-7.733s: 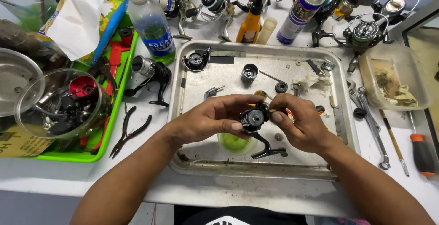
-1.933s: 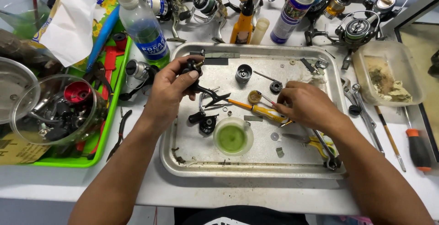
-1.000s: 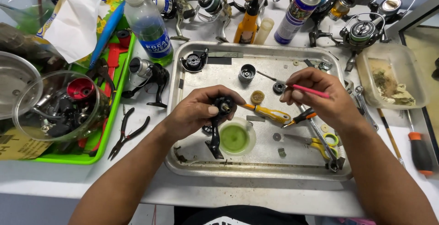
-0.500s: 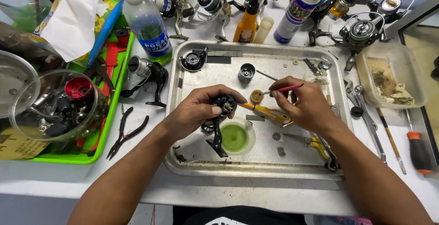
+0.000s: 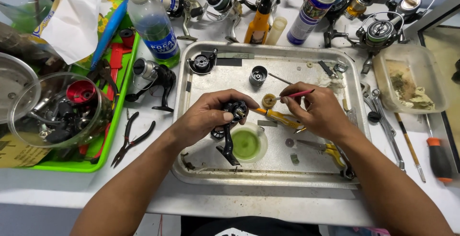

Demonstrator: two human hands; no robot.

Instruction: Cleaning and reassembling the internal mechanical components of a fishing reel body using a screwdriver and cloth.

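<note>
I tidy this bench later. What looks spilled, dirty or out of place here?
Nothing is spilled. The clear plastic tub at the right holds grimy, stained wipes, and small washers and loose parts lie scattered across the metal tray.

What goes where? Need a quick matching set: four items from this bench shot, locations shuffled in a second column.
Items:
1. black reel body
2. thin red brush
3. black pliers
4. spray can

Places:
A. on the white table, left of the metal tray
B. standing behind the tray
C. in the left hand
D. in the right hand

Pairs: 1-C, 2-D, 3-A, 4-B
</note>
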